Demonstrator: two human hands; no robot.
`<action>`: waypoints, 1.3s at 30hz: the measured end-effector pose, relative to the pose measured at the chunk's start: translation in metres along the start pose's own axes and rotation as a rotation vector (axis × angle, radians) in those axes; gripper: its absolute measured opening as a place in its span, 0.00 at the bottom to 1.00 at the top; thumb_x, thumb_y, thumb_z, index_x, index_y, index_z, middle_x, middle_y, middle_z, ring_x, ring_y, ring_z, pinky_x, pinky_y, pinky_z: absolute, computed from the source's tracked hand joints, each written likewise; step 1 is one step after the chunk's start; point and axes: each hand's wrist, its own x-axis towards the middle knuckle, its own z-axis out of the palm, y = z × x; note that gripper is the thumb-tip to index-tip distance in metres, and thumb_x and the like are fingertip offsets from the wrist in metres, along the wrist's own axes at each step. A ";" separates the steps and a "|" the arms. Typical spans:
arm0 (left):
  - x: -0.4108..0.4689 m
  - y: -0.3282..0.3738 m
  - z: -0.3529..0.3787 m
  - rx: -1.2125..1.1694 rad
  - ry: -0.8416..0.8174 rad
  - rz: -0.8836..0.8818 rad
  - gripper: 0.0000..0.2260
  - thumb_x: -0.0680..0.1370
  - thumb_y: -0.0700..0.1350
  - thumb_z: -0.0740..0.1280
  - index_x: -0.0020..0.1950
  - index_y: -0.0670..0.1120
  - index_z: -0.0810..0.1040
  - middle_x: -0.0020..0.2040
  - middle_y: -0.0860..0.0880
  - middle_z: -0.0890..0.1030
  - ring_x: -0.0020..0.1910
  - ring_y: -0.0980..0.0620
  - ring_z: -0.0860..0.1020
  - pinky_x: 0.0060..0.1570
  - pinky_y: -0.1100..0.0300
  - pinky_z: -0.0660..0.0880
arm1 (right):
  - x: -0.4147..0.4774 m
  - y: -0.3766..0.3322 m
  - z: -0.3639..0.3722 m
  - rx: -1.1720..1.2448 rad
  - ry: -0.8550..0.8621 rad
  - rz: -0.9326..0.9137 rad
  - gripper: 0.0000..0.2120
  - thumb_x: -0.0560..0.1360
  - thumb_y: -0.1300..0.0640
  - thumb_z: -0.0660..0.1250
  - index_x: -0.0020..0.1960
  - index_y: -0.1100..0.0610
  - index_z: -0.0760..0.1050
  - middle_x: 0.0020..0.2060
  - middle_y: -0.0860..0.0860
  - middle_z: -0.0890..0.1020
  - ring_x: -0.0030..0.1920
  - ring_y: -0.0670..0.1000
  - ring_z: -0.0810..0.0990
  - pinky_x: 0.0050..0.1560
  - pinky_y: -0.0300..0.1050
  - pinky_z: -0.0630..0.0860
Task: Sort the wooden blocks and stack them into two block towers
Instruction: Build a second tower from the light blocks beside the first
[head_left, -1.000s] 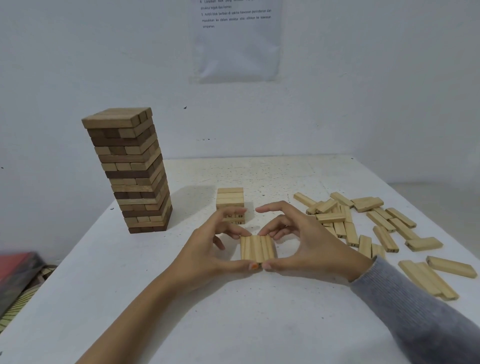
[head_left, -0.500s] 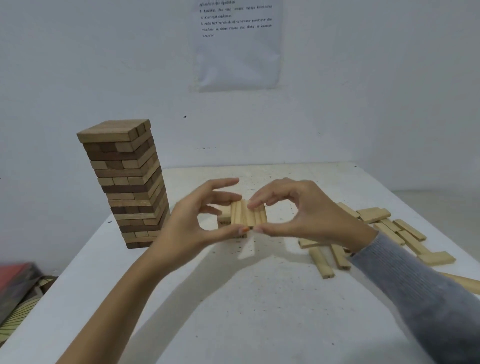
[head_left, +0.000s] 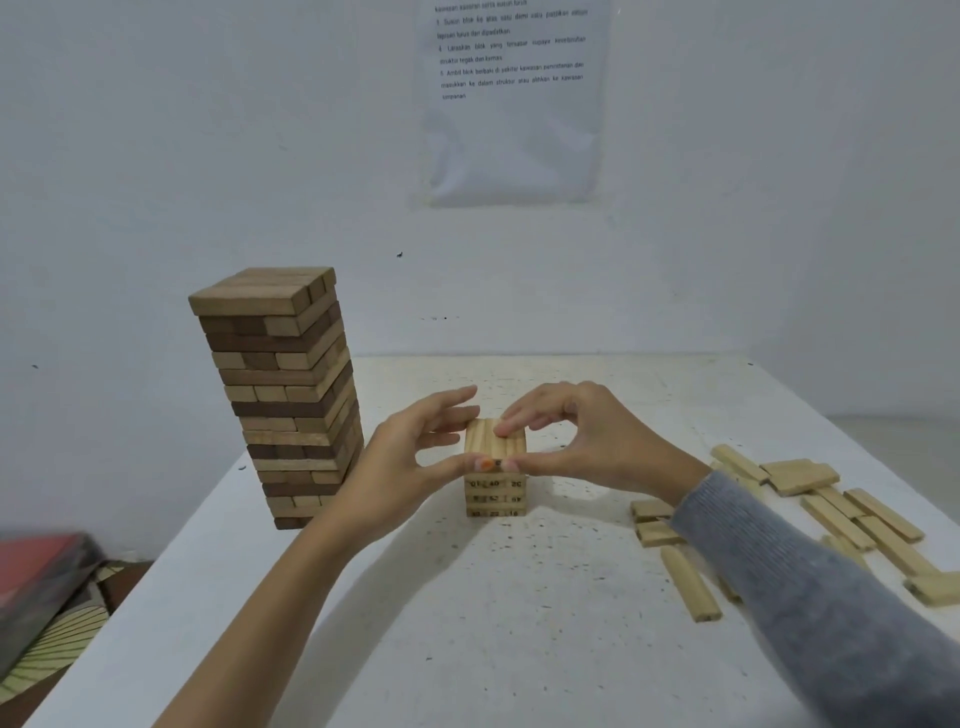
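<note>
- White table fills most of the lower frame, speckled with dark flecks, with a plain white wall behind it.
- Printed paper sheet is stuck on the wall at top centre. The text is too small for me to read properly.
- Tall tower of mixed dark and light brown blocks stands left of centre, upright, near the table's left edge.
- Red thing sits at the lower left edge, off the table and blurry, so no idea what it is.
- Loose pale blocks lie flat and scattered at the right, partly hidden behind a grey sleeve.
- Left hand and right hand meet mid-frame, each pinching the same row of blocks, thumb on the near end and fingers over the top.
- Short pale stack stands at centre, with numbers printed on the block ends.
- Row of pale blocks sits right on top of that stack, held from both sides. Can't tell if it's fully set down.
</note>
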 end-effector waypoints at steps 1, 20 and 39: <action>0.001 -0.001 0.000 0.004 -0.004 -0.005 0.30 0.66 0.51 0.74 0.67 0.58 0.70 0.62 0.56 0.78 0.58 0.64 0.76 0.58 0.70 0.73 | 0.000 0.001 0.001 0.002 -0.003 0.007 0.14 0.66 0.54 0.80 0.51 0.52 0.85 0.50 0.42 0.83 0.53 0.39 0.80 0.57 0.38 0.77; 0.002 -0.009 0.001 0.196 -0.014 0.013 0.26 0.72 0.49 0.72 0.70 0.55 0.70 0.60 0.64 0.77 0.60 0.68 0.72 0.52 0.68 0.73 | -0.003 0.009 0.010 0.003 0.018 0.032 0.14 0.67 0.53 0.79 0.52 0.49 0.83 0.52 0.43 0.82 0.56 0.42 0.77 0.58 0.42 0.76; -0.005 0.003 0.002 0.097 0.083 0.020 0.25 0.73 0.58 0.65 0.70 0.56 0.69 0.67 0.62 0.71 0.62 0.69 0.70 0.52 0.73 0.71 | -0.008 0.003 0.002 0.098 -0.063 0.189 0.30 0.66 0.42 0.73 0.66 0.41 0.69 0.60 0.39 0.76 0.60 0.38 0.74 0.59 0.37 0.73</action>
